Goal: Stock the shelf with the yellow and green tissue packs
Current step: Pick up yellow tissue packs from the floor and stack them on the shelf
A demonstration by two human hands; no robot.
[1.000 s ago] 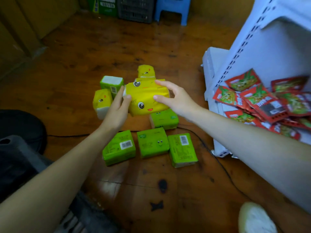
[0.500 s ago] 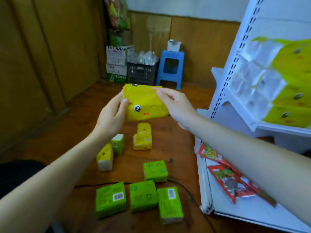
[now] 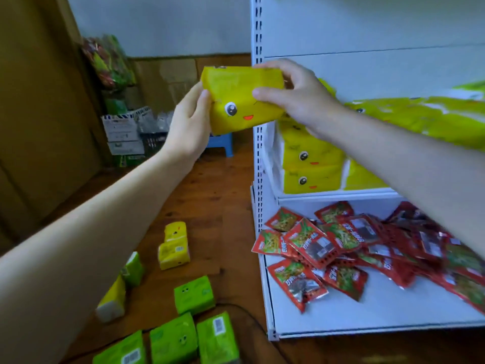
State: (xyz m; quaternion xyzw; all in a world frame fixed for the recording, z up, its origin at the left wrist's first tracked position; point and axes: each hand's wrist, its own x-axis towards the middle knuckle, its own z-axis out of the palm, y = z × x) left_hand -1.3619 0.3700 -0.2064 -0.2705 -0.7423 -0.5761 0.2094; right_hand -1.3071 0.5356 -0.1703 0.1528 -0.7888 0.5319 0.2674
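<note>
I hold a large yellow tissue pack [image 3: 236, 101] with a cartoon face up in the air, just left of the white shelf [image 3: 367, 69]. My left hand [image 3: 190, 122] grips its left end and my right hand [image 3: 296, 93] grips its right end from above. Yellow tissue packs [image 3: 311, 164] are stacked on the middle shelf board behind my right arm. On the wooden floor below lie two small yellow packs [image 3: 174, 248], several green packs [image 3: 194, 295], and a yellow-green pair [image 3: 118, 290] partly hidden by my left forearm.
Red snack packets [image 3: 328, 248] cover the bottom shelf board [image 3: 367, 319]. A black cable [image 3: 252, 321] runs across the floor by the green packs. Cardboard boxes [image 3: 122, 130], a dark crate and a blue stool [image 3: 223, 145] stand against the far wall.
Both hands lifted the large yellow pack off the floor pile and carried it up and right to the shelf's edge. The view has risen from the floor to the shelf.
</note>
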